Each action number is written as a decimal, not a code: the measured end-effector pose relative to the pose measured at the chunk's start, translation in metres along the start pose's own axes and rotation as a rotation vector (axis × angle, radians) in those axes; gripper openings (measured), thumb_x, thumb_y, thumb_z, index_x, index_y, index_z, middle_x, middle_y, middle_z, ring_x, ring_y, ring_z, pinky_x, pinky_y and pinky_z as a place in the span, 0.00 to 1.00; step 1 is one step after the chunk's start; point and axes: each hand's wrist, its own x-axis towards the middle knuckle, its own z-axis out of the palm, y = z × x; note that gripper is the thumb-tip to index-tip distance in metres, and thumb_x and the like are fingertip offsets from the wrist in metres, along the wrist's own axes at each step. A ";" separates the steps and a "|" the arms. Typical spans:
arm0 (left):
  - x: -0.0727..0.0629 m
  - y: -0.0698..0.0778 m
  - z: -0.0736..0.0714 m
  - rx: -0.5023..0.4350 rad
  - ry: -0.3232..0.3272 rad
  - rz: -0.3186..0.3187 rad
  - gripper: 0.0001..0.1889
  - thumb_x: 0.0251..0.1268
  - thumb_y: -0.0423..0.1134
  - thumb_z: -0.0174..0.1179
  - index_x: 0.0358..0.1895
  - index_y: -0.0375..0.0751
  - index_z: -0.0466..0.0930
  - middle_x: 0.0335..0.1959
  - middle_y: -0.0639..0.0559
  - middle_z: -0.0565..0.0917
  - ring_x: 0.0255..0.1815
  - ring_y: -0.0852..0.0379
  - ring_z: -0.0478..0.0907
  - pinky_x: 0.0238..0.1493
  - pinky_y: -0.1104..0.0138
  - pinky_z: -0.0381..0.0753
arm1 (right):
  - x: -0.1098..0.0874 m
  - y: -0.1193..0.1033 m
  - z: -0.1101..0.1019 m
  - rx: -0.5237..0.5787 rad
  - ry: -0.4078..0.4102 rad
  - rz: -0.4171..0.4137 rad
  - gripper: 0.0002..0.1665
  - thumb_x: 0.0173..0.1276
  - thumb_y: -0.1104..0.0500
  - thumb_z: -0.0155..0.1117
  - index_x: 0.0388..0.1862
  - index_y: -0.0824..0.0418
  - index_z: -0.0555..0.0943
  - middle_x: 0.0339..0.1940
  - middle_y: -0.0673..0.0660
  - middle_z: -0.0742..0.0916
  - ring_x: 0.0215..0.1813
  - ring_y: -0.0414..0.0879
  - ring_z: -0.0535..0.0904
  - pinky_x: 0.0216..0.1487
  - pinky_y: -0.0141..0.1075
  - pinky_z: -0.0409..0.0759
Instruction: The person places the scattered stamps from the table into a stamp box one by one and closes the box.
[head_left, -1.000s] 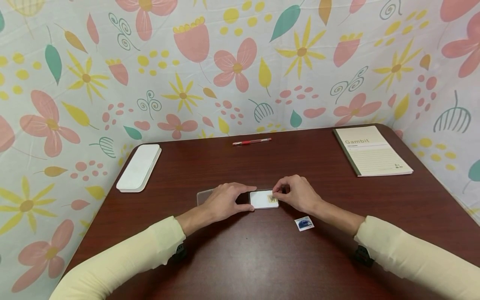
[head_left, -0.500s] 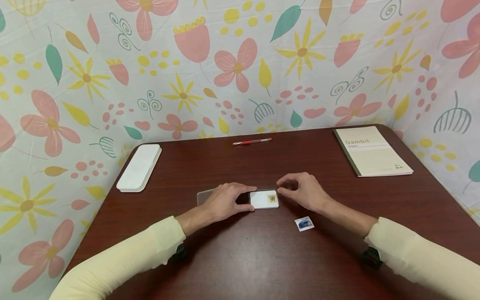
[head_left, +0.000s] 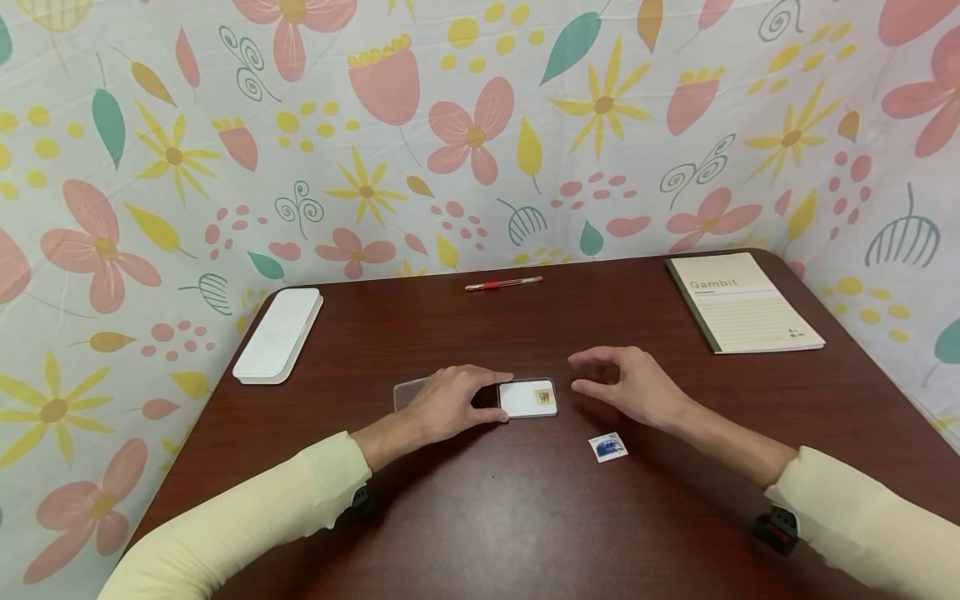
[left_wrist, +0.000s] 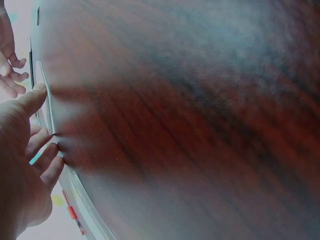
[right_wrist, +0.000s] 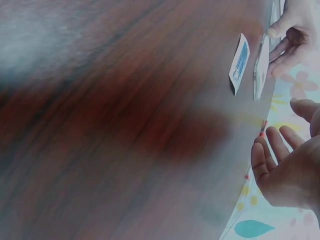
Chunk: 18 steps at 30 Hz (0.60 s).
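My left hand (head_left: 452,400) steadies a small flat clear-edged case (head_left: 517,400) with a white face, thumb and index finger at its near and far edges. On the right part of that white face lies a small yellowish postage stamp (head_left: 544,397). Partly hidden under the left hand is a clear lid-like piece (head_left: 407,392). To the right of the case my right hand (head_left: 633,387) hovers, thumb and fingers apart, holding nothing. A blue-and-white postage stamp (head_left: 608,447) lies on the table below it; the right wrist view shows this blue stamp (right_wrist: 239,65) slightly curled.
A white oblong box (head_left: 277,335) lies at the table's left edge. At the back is a red pen (head_left: 504,283). A notebook (head_left: 746,302) marked "Gambit" lies at the right rear. Floral cloth (head_left: 480,125) hangs behind the brown table (head_left: 495,525).
My right hand has let go of the yellowish stamp on the case and drawn back to the right, its fingers spreading. The left hand and the case have stayed in place.
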 end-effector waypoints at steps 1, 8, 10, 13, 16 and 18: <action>0.000 0.000 0.000 -0.001 -0.001 -0.001 0.32 0.66 0.54 0.75 0.71 0.49 0.82 0.63 0.52 0.86 0.63 0.55 0.84 0.58 0.59 0.82 | -0.002 0.000 -0.001 0.004 -0.007 0.000 0.23 0.70 0.58 0.78 0.62 0.62 0.87 0.54 0.57 0.91 0.49 0.49 0.84 0.49 0.39 0.82; 0.000 0.000 0.000 0.006 0.006 0.002 0.32 0.66 0.55 0.76 0.70 0.49 0.83 0.63 0.52 0.87 0.62 0.56 0.84 0.58 0.58 0.82 | -0.012 0.008 -0.007 0.008 -0.043 -0.017 0.31 0.70 0.57 0.78 0.69 0.61 0.82 0.58 0.57 0.89 0.53 0.53 0.84 0.52 0.47 0.82; 0.000 0.001 0.000 0.010 0.010 0.006 0.32 0.66 0.55 0.76 0.70 0.48 0.83 0.62 0.52 0.87 0.62 0.55 0.84 0.58 0.58 0.82 | -0.016 0.011 -0.008 0.005 -0.051 -0.026 0.33 0.70 0.57 0.78 0.72 0.61 0.80 0.59 0.56 0.89 0.54 0.53 0.84 0.52 0.46 0.81; 0.000 0.001 -0.001 0.011 0.013 0.010 0.32 0.66 0.55 0.75 0.70 0.48 0.83 0.62 0.52 0.87 0.62 0.55 0.84 0.58 0.58 0.83 | -0.022 0.014 -0.008 0.018 -0.065 -0.041 0.34 0.70 0.57 0.79 0.72 0.61 0.79 0.59 0.56 0.88 0.53 0.52 0.83 0.50 0.43 0.81; 0.000 0.000 -0.001 0.012 0.014 0.010 0.32 0.66 0.55 0.75 0.70 0.49 0.83 0.62 0.52 0.87 0.62 0.55 0.84 0.58 0.57 0.82 | -0.029 0.015 -0.008 0.027 -0.070 -0.061 0.30 0.69 0.57 0.79 0.68 0.60 0.82 0.54 0.54 0.89 0.49 0.52 0.82 0.45 0.38 0.80; 0.000 0.000 0.000 0.010 0.014 0.012 0.32 0.66 0.55 0.76 0.70 0.49 0.83 0.62 0.52 0.87 0.62 0.55 0.84 0.59 0.57 0.82 | -0.033 0.016 -0.008 0.034 -0.074 -0.076 0.27 0.68 0.57 0.80 0.64 0.59 0.84 0.51 0.52 0.89 0.46 0.51 0.81 0.43 0.37 0.79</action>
